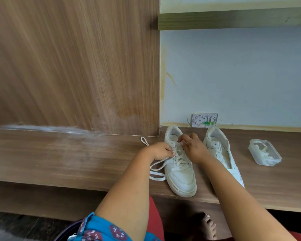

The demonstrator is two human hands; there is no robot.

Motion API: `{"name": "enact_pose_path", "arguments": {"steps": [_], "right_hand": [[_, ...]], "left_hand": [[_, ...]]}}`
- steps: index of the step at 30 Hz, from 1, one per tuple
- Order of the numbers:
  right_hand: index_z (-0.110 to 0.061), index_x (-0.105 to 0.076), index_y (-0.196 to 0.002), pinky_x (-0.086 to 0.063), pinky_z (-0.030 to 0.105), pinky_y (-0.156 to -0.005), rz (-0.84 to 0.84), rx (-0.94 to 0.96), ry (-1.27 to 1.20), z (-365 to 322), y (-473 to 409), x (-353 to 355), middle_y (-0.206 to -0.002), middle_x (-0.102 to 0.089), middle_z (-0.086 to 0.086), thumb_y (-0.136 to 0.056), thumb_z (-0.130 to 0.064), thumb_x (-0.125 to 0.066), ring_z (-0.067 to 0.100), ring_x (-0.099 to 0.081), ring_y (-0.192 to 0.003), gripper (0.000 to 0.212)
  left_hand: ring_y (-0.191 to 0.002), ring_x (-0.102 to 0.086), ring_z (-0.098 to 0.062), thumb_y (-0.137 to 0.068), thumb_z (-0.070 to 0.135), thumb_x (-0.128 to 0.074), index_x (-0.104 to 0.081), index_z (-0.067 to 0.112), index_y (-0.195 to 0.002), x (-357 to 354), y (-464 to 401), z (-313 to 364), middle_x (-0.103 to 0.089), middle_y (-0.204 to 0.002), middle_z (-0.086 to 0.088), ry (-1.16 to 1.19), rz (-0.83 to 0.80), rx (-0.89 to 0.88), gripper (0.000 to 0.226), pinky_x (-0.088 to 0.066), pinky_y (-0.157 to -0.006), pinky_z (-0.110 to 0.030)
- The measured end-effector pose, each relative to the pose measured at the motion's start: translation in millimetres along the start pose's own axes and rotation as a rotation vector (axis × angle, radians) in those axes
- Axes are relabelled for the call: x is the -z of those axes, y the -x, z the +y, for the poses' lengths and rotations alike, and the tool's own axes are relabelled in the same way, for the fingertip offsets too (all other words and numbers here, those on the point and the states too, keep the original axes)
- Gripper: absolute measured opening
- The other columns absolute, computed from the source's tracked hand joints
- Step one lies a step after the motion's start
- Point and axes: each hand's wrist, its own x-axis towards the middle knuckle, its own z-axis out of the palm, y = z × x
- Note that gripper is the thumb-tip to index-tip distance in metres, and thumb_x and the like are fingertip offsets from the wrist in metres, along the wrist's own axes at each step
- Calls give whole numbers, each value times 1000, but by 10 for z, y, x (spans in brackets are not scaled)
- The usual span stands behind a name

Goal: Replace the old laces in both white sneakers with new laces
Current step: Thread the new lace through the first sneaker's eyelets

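A: What do the hands hold?
B: The left hand (pixel 161 151) pinches the white lace (pixel 157 168) beside the left sneaker (pixel 180 171); the right hand (pixel 192 146) pinches lace at its upper eyelets.
A: And around them?
B: A brown wooden shelf (pixel 76 159) bears both; the unlaced sneaker (pixel 221 150) and a clear plastic box (pixel 264 152) sit rightward, below a pale blue wall (pixel 241 75).

I count two white sneakers — one under my hands (pixel 180 164), one just right of them (pixel 221 150) — and one plastic container (pixel 264 152).
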Motion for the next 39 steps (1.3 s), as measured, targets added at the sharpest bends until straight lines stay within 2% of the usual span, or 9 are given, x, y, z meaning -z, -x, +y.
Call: {"name": "enact_pose_path", "arguments": {"steps": [2,6,10,14,19,24,28,33,39], "right_hand": [[-19,-58,-108,-33,20,-65,4,-10,-21,28,6,-8,-96,-46,7,-97,-23,-52,17,-51,-82,13],[-20,-57,-104,-36,24,-71,2,-28,-37,48,14,-12,-95,-50,7,-92,-23,-60,20,-52,-88,13],[-21,-56,-103,-37,23,-74,4,-38,-55,35,26,-4,-99,-52,7,-91,-17,-60,19,-52,-87,13],[-18,-59,-107,-37,19,-76,3,-69,-96,7,62,25,-106,-51,7,-92,-15,-58,20,-57,-86,15],[-21,-60,-114,-34,15,-78,5,-123,-133,-56,111,84,-109,-47,3,-94,-18,-58,14,-61,-85,20],[-23,-62,-111,-45,30,-89,7,-135,-100,-95,117,70,-109,-48,6,-94,-19,-57,19,-59,-90,18],[-23,-65,-115,-39,40,-101,-121,-112,132,-172,113,-5,-127,-36,9,-98,-24,-48,30,-40,-114,24],[-34,-59,-123,-41,45,-99,-230,-190,302,-274,56,26,-135,-28,4,-100,-35,-42,28,-27,-122,28],[-38,-60,-119,-35,45,-105,-322,-234,237,-260,-21,119,-136,-25,1,-95,-41,-51,27,-23,-127,26]], "left_hand": [[-95,-53,-14,-90,27,-67,-62,19,-84,30,-1,-24,-61,-97,1,127,24,-6,10,-43,-88,-30],[-75,-47,-8,-90,12,-64,-58,19,-75,144,63,-92,-55,-77,5,241,121,-24,17,-38,-66,-22],[-79,-56,-10,-94,10,-57,-61,16,-84,157,80,-141,-65,-86,1,224,90,5,12,-47,-77,-26],[-68,-54,-14,-95,6,-51,-58,19,-79,178,43,-163,-65,-81,-3,106,168,54,21,-44,-66,-29],[-98,-64,-26,-95,13,-49,-68,9,-97,200,39,-168,-70,-103,-10,-136,212,109,20,-53,-89,-37],[-106,-58,-17,-93,40,-61,-62,22,-93,23,65,-24,-63,-113,1,-26,130,15,19,-44,-88,-29],[-99,-62,-22,-92,37,-62,-61,23,-77,-58,-2,11,-68,-103,-3,-28,186,-8,21,-50,-91,-34],[-106,-61,-25,-94,25,-62,-64,15,-81,-69,0,22,-69,-108,-9,14,137,0,17,-48,-97,-38],[-109,-61,-25,-93,25,-63,-64,13,-74,-62,-29,2,-70,-107,-12,149,117,46,22,-45,-99,-36]]}}
